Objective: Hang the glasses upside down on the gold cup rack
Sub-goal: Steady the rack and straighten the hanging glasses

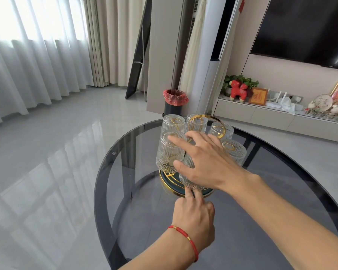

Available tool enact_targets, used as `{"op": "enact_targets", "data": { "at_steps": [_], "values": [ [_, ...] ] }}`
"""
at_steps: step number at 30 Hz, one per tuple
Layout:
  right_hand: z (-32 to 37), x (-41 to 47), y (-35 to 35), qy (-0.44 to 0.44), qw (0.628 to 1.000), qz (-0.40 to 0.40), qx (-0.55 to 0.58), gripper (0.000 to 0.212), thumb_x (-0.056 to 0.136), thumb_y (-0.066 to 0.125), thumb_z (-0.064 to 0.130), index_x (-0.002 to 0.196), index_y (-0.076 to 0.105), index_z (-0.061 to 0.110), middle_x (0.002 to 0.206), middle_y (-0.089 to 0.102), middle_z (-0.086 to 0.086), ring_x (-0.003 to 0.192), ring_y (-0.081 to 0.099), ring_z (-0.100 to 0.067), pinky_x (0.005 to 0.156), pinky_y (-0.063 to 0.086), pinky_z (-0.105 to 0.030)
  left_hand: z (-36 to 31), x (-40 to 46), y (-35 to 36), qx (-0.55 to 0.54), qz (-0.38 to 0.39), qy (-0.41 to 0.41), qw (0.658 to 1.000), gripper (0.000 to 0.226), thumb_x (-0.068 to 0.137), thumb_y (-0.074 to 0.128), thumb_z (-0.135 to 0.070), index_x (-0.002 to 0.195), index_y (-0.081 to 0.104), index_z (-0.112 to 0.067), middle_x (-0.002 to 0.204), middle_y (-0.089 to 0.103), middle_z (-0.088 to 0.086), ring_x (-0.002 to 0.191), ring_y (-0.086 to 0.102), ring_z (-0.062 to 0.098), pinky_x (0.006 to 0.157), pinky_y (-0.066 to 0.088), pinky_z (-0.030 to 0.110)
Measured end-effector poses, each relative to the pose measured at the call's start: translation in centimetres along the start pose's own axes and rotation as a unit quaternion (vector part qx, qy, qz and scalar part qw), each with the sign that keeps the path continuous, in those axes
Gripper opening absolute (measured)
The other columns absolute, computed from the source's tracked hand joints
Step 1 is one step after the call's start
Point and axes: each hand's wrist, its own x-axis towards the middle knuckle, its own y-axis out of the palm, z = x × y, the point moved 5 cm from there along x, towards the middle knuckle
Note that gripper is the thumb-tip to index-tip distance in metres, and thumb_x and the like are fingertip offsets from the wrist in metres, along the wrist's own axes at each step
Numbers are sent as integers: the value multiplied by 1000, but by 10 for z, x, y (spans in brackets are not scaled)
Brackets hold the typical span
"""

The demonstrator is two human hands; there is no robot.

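Observation:
A gold cup rack (206,116) with a round gold-rimmed base (169,183) stands on the dark glass table (123,156). Several ribbed clear glasses hang upside down on it, among them one at the left (168,152) and one at the right (235,151). My right hand (207,160) lies over the nearest glass (189,179), palm on its upturned bottom, thumb against its left side, fingers stretched apart. My left hand (193,217), with a red cord on the wrist, is mostly curled; its extended fingertips touch that glass's lower rim at the base.
The round table's rim curves close on the left and front. Beyond the table stand a black bin with a red bag (174,102) and a low TV cabinet (261,115) with ornaments at the right. Grey tiled floor and curtains lie to the left.

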Motion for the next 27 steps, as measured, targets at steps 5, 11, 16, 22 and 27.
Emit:
{"op": "enact_targets", "data": {
  "at_steps": [5, 11, 16, 22, 27],
  "values": [
    [-5, -1, 0, -2, 1000, 4, 11, 67, 97, 41, 58, 160, 26, 40, 159, 41, -7, 150, 34, -23, 123, 20, -57, 1, -1, 1, 0, -4, 1, 1000, 22, 93, 54, -26, 108, 61, -11, 134, 45, 24, 127, 40, 44, 67, 32, 38],
    [-14, -5, 2, -9, 999, 9, 35, 69, 99, 44, 57, 163, 22, 42, 168, 32, -2, 154, 28, -21, 124, 20, -53, 2, -3, 2, 6, -21, 11, 1000, 21, 93, 54, -27, 105, 61, -12, 127, 46, 21, 117, 43, 39, 64, 30, 37],
    [-15, -8, 5, -15, 999, 12, 32, 71, 100, 46, 55, 164, 16, 44, 173, 24, 0, 157, 23, -19, 125, 16, -54, 3, -4, 4, 5, -27, 15, 1000, 20, 93, 54, -29, 103, 61, -14, 125, 47, 18, 115, 43, 37, 62, 29, 38],
    [-13, -10, -1, -35, 999, -11, 15, 72, 101, 47, 53, 165, 21, 35, 170, 30, -1, 156, 24, -18, 126, 13, -42, 5, -3, 4, 2, -34, 17, 999, 19, 92, 54, -28, 102, 61, -14, 123, 48, 17, 116, 43, 36, 63, 29, 37],
    [-28, -25, -11, -11, 995, -93, 36, 64, 99, 45, 50, 154, 45, 18, 156, 50, -1, 146, 40, -19, 123, 21, -37, 6, -4, 4, 0, -36, 19, 999, 16, 91, 54, -27, 99, 60, -15, 121, 48, 16, 116, 43, 36, 60, 29, 35]
  ]
}}
